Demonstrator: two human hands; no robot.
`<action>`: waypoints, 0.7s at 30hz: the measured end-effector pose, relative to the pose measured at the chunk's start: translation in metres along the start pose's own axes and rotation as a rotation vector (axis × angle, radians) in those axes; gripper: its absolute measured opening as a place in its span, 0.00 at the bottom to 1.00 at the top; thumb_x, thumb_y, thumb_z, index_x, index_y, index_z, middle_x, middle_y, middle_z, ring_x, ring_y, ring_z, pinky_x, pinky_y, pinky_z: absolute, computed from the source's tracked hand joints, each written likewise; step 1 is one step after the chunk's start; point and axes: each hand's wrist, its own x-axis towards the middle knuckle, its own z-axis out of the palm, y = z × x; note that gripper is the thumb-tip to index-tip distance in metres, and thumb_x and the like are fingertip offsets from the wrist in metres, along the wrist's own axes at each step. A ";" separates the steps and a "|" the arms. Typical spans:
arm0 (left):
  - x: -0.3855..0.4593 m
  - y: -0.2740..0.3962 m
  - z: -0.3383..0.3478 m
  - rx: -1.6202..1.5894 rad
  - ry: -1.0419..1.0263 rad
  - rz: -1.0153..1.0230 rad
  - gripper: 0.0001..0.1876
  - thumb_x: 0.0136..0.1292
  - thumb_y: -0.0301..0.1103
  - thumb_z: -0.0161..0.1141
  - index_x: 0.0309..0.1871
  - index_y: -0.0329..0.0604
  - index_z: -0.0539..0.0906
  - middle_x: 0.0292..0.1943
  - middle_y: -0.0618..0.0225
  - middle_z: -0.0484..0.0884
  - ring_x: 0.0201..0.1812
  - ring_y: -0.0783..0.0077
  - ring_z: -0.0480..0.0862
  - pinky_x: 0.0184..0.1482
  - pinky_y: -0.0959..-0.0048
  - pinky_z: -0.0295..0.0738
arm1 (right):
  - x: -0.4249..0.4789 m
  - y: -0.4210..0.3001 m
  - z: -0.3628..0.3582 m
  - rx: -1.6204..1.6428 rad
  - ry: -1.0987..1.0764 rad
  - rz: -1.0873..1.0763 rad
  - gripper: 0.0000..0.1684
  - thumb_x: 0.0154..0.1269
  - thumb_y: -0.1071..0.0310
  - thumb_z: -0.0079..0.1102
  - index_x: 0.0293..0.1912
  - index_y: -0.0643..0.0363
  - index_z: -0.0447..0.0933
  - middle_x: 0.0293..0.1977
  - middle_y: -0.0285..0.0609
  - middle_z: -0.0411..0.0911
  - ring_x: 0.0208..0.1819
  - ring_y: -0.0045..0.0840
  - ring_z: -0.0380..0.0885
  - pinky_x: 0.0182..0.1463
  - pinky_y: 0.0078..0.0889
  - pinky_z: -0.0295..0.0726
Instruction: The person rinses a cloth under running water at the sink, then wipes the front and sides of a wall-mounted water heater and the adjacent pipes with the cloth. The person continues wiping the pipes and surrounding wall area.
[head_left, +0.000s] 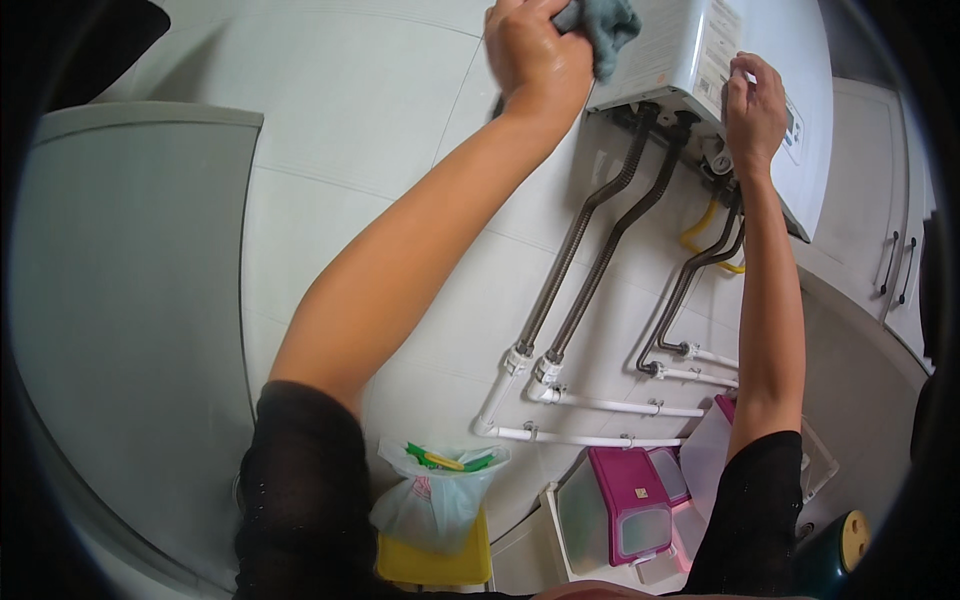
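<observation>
At the top of the view my left hand grips a grey-green cloth, beside the left side of a white wall-hung boiler. Its fingertips are partly cut off by the frame's upper edge, and the wrist looks wet. My right hand is raised at the boiler's front, with bent fingers close to a printed label. I cannot tell whether those fingers pinch something or only touch the surface. Part of the control panel shows behind this hand. A round pressure gauge sits under the casing.
Corrugated metal pipes and a yellow hose run down from the boiler to white pipes. Below are a plastic bag on a yellow lid and magenta-lidded containers. A grey panel stands left, cabinets right.
</observation>
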 end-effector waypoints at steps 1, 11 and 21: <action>0.011 -0.008 0.025 -0.002 0.124 0.116 0.15 0.64 0.21 0.57 0.51 0.38 0.88 0.42 0.61 0.83 0.47 0.62 0.80 0.54 0.68 0.76 | 0.001 0.000 0.001 0.010 0.012 -0.002 0.11 0.70 0.62 0.56 0.48 0.50 0.82 0.47 0.36 0.83 0.48 0.32 0.82 0.55 0.34 0.80; -0.011 0.015 0.130 -0.078 -0.409 -0.078 0.41 0.67 0.43 0.55 0.83 0.51 0.56 0.73 0.36 0.65 0.73 0.37 0.68 0.74 0.53 0.65 | -0.003 -0.003 0.005 0.060 0.071 -0.018 0.09 0.69 0.63 0.58 0.46 0.49 0.83 0.44 0.34 0.83 0.44 0.30 0.83 0.50 0.31 0.81; 0.054 -0.024 0.206 -0.397 -0.451 -0.128 0.42 0.69 0.44 0.58 0.83 0.53 0.51 0.74 0.39 0.66 0.71 0.43 0.71 0.73 0.58 0.67 | -0.007 -0.022 0.004 0.071 0.043 0.047 0.07 0.64 0.73 0.55 0.42 0.62 0.77 0.44 0.52 0.79 0.47 0.49 0.78 0.54 0.48 0.76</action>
